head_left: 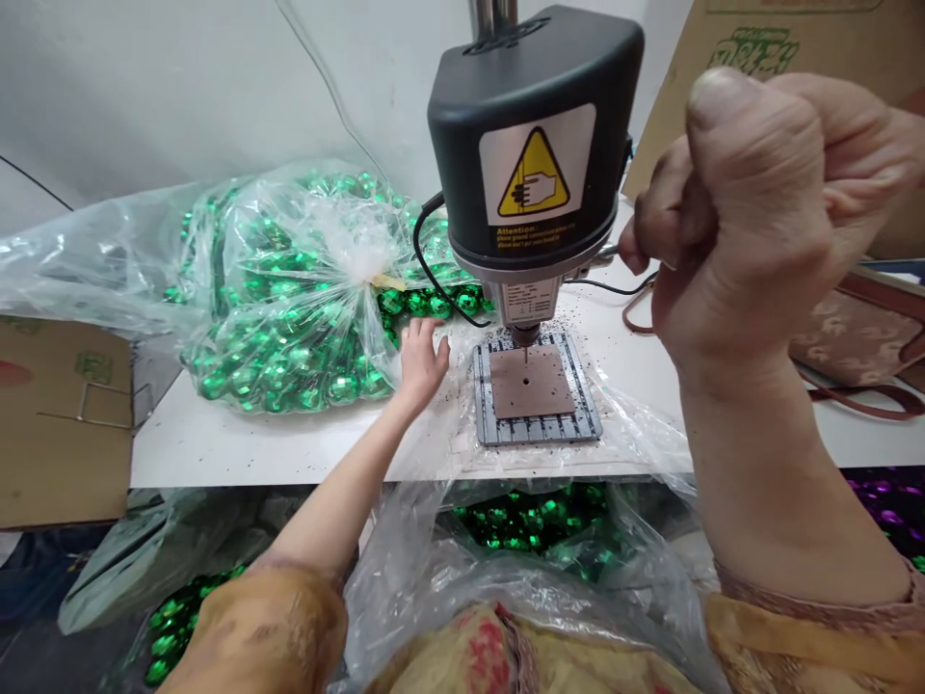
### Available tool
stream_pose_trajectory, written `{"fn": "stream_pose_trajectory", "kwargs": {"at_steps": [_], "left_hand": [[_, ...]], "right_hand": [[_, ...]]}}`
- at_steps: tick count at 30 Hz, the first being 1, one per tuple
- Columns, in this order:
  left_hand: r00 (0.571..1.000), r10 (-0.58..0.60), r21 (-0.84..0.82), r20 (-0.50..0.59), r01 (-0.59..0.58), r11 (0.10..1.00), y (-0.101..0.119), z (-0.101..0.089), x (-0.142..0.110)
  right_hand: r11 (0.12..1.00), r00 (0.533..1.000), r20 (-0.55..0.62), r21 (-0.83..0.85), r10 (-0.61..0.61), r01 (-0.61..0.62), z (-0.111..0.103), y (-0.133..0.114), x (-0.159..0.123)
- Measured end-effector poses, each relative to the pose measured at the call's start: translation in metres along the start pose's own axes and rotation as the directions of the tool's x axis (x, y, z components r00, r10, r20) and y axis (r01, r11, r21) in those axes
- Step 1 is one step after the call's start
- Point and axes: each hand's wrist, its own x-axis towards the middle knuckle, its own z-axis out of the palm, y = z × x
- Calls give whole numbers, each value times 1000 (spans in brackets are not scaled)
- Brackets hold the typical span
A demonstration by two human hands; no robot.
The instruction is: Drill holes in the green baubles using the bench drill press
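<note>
My right hand is closed around the feed lever of a small black drill press; most of the lever is hidden in the fist. The thin drill bit points down over a brown board with a dark hole, lying on the grey slotted base. To the left of the base, my left hand has its fingers stretched and thumb apart, just in front of a row of shiny green beads. Whether the fingertips touch the beads, I cannot tell.
A knotted clear plastic bag full of green beads fills the table's left side. Dark crumbs lie around the base. More green beads sit in plastic below the table edge. A cardboard box stands left, a strapped bag right.
</note>
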Motion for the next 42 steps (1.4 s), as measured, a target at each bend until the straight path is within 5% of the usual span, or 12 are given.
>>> {"fn": "stream_pose_trajectory", "kwargs": {"at_steps": [3,7,11,14,22,30,42], "left_hand": [[993,-111,-81,51,115,990,-17,14,57],[955,-276,-272,110,296,916,-16,24,77],[918,-366,-401,151,395,826,-11,16,62],[868,-415,-545,271,494,678,-6,3,41],[822,-331,-791,462,552,266,30,-3,-21],[931,-204,-795,302,364,485,44,36,-44],[958,-50,-662,283,233,713,44,47,-49]], "right_hand": [[1000,1000,1,12,11,-11,0,0,-1],[998,1000,6,62,-9,8,0,2,0],[997,1000,-16,79,-20,21,1,3,1],[997,999,-14,68,-31,32,3,4,-1],[999,1000,-16,42,-14,15,2,2,-2],[994,998,-23,95,-58,60,0,8,-2],[996,999,1,80,-42,42,2,3,-3]]}}
